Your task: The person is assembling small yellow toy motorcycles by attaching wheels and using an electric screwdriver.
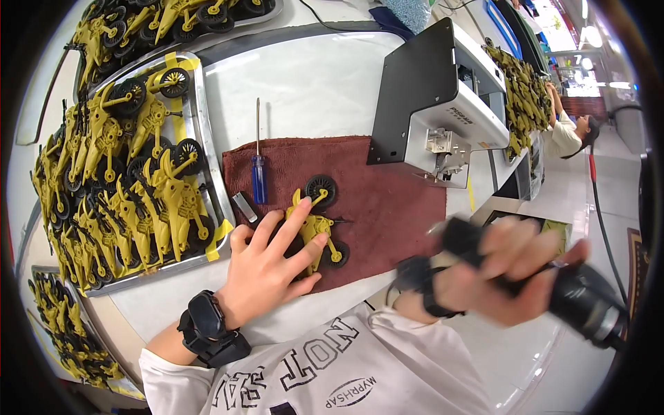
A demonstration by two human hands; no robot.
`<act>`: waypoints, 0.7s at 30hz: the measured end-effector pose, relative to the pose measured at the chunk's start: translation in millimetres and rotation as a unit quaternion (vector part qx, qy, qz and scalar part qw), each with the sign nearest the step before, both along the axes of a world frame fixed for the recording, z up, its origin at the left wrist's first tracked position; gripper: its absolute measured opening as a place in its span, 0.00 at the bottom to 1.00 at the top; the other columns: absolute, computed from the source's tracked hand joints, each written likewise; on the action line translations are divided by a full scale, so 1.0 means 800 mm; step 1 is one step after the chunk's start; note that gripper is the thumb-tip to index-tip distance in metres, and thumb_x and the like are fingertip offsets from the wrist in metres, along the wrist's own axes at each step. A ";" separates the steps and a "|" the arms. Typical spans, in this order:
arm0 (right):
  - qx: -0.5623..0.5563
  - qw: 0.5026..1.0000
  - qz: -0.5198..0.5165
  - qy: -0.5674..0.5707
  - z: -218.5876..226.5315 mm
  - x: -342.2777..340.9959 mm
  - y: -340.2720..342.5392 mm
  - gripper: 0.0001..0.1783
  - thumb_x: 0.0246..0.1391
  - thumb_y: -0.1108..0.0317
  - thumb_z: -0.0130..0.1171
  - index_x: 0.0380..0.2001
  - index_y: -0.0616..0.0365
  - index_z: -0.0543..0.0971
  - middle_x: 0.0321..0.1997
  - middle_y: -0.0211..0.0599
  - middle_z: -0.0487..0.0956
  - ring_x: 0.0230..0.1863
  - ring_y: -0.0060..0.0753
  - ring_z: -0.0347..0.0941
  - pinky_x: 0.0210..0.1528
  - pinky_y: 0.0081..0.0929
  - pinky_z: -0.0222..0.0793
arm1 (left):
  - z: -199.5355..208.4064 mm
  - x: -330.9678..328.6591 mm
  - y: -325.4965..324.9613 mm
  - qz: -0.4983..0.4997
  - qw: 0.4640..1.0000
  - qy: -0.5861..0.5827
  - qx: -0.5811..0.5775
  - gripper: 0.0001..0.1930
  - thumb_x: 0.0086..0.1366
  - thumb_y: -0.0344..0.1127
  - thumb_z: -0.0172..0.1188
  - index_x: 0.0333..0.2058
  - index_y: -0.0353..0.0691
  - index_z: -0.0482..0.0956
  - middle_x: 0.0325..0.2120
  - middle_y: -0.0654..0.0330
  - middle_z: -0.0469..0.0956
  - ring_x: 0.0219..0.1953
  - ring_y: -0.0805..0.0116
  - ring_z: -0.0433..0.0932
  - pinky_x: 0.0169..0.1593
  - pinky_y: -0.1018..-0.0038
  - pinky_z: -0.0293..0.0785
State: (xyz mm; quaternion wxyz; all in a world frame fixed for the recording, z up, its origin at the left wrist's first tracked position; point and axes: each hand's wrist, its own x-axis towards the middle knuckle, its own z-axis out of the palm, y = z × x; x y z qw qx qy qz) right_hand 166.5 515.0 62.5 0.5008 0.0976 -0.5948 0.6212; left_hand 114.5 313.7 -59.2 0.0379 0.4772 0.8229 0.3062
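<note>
On a maroon cloth point(398, 228) lies a yellow toy motorcycle point(317, 227) with black wheels. My left hand point(266, 263) holds it down, fingers spread over it with the tips on its body; the palm side hides part of it. Off to the right, above the cloth's edge, my right hand point(515, 270) is wrapped round a black, thick-bodied power tool point(588, 301), seemingly an electric screwdriver. Motion blurs that hand and tool. Beside my left hand lie a screwdriver point(259, 178) with a blue handle and a small grey metal block point(244, 207).
A metal tray point(220, 173) at left bears many similar yellow motorcycles, with more trays behind and at lower left. A black-and-white machine point(415, 97) stands at the cloth's far right corner. Beyond it are piled yellow parts point(524, 104) and another person point(568, 135).
</note>
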 end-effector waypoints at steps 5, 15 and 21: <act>0.138 0.950 -0.264 -0.093 0.002 -0.042 0.085 0.29 0.48 0.75 0.50 0.54 0.65 0.56 0.17 0.33 0.69 0.15 0.25 0.65 0.23 0.26 0.67 | -0.003 -0.001 -0.001 -0.012 1.000 0.001 0.002 0.31 0.36 0.48 0.70 0.45 0.55 0.78 0.60 0.51 0.62 0.51 0.56 0.67 0.47 0.62 0.55; 0.121 0.979 0.142 -0.081 -0.027 0.005 -0.004 0.32 0.54 0.70 0.46 0.63 0.57 0.52 0.21 0.33 0.68 0.16 0.27 0.66 0.21 0.26 0.65 | -0.005 -0.004 -0.006 -0.020 1.000 -0.004 0.013 0.29 0.43 0.49 0.68 0.47 0.54 0.75 0.61 0.53 0.60 0.52 0.57 0.66 0.44 0.63 0.57; 0.002 0.977 0.176 -0.122 -0.058 -0.006 -0.059 0.42 0.45 0.78 0.63 0.58 0.49 0.50 0.29 0.45 0.78 0.26 0.40 0.75 0.33 0.44 0.72 | -0.006 -0.002 -0.011 -0.012 1.000 -0.012 0.016 0.26 0.42 0.49 0.68 0.43 0.54 0.77 0.62 0.54 0.58 0.53 0.59 0.65 0.44 0.63 0.57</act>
